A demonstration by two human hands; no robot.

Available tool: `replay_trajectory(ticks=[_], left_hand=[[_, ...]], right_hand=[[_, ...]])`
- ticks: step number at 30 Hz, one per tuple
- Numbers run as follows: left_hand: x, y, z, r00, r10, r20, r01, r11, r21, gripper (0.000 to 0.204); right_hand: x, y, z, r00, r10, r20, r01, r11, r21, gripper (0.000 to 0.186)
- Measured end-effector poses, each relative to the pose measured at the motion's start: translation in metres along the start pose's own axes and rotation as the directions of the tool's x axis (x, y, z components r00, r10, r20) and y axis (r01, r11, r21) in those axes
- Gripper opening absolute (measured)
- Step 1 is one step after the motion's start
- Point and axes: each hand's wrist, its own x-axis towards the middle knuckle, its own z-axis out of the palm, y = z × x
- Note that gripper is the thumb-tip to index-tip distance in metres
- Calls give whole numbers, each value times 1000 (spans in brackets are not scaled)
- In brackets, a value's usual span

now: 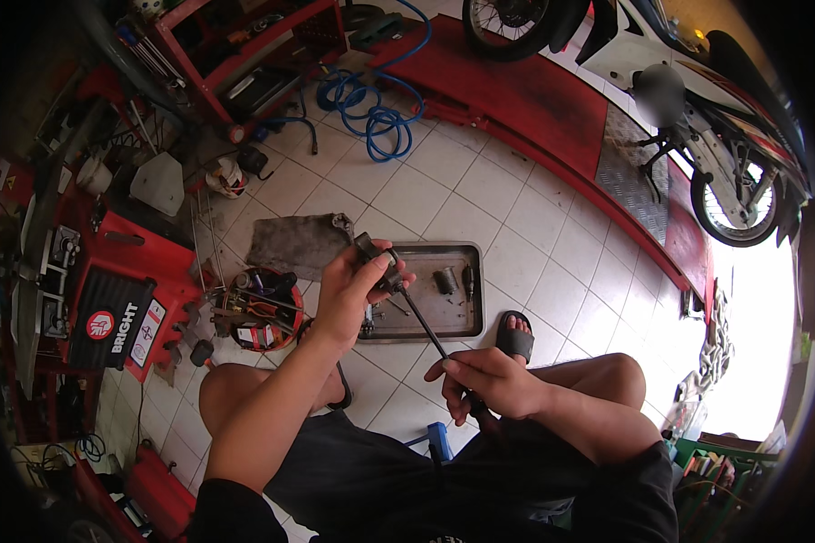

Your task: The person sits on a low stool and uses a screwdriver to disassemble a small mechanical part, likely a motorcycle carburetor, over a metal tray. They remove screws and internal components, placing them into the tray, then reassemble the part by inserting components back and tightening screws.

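Observation:
My left hand [362,279] is closed around a dark metal part [368,250], raised over the left end of a metal tray [426,335]. In my right hand [475,385] is a long-shafted dark tool [426,328], its shaft running up to that part; whether its tip is inside cannot be seen. The tray holds a dark cylinder [445,281], a slim dark piece [469,281] and small loose pieces. A grey rag [294,240] lies behind the tray's left side.
A red bucket of tools [276,308] stands left of the tray. Red carts [181,36] and machinery [136,353] line the left side. Blue hose [371,113] coils on tiles [516,240]. A red lift [552,118] bears a motorbike [724,145]. A blue item [439,439] sits between my legs.

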Motion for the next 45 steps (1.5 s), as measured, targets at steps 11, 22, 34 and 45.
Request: replay_trajectory(ticks=[11,22,34,45], left_hand=[[0,-4,-2,999,43,21,-42,999,-23,32],[0,-4,-1,999,35,22,-34,999,-28,35],[-1,-3,0,999,30,13,-30,999,25,37],[0,-7,-2,998,59,22,-59,998,24,37]], right_hand=[[2,5,-1,1000,26,9,-26,1000,9,40],[0,-2,1,999,42,10,-42,999,-18,40],[1,4,-1,1000,0,-1,0,1000,-5,40],[0,4,-2,1000,16,-8,-16,1000,-1,41]])
